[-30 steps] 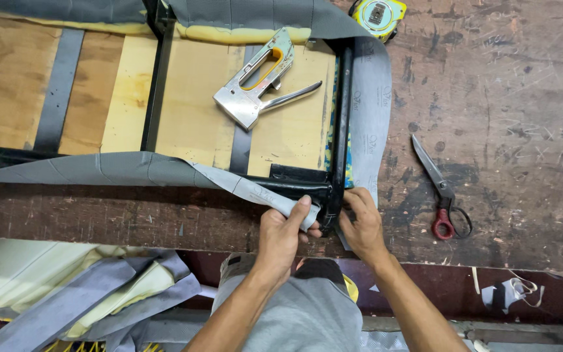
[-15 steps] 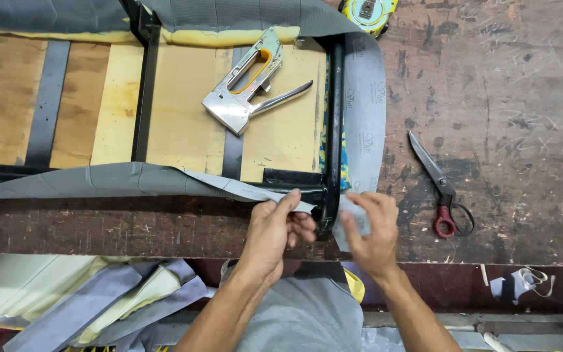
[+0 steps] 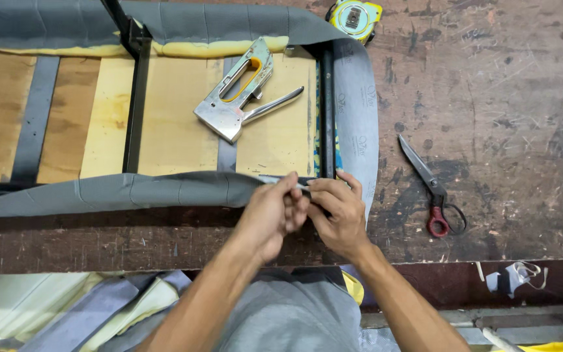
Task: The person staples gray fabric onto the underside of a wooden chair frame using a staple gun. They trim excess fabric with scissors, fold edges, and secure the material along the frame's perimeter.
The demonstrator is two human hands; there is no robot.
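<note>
pinching grey fabric [image 3: 164,189] at the seat frame's [image 3: 326,111] near right corner: left hand [image 3: 270,215] and right hand [image 3: 337,212], fingers clenched on its edge. likely soft, limp, light; best gripped along the hem. staple gun [image 3: 239,98] lies farther off, scissors [image 3: 433,189] right.

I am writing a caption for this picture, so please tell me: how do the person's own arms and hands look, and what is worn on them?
Both forearms are bare, no sleeves in view. The left hand and right hand wear no gloves; no rings or watch show.
</note>
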